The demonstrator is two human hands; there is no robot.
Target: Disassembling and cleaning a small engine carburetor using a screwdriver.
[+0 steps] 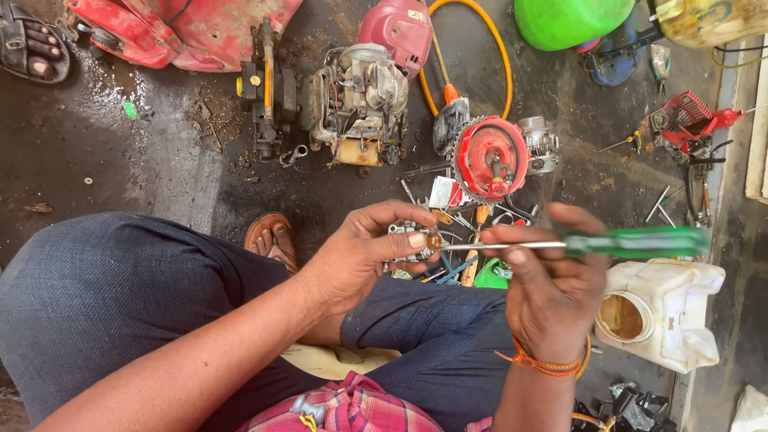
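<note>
- Green and translucent was the handle of the screwdriver (616,242); the right hand (552,292) pinched its steel shaft between thumb and fingers, seemingly so the tip could be steered finely; the tip met the small metal part (410,240), apparently at a brass-coloured fitting on its side.
- The left hand (364,252) was curled around that part, thumb pressed against its near face, fingers wrapped behind; it was held up over the lap, above the knees, probably to keep it steady and close to the eye.
- The part looked grey, cast and knobbly, with small screws on top and grime in its recesses; much of it was hidden by the fingers.
- Beyond the hands, on the dark oily floor (144,152), lay a stripped small engine (356,100), a red round cover (490,158) and scattered tools; a white plastic jug (660,312) sat just beside the right wrist; an orange thread band ringed that wrist.
</note>
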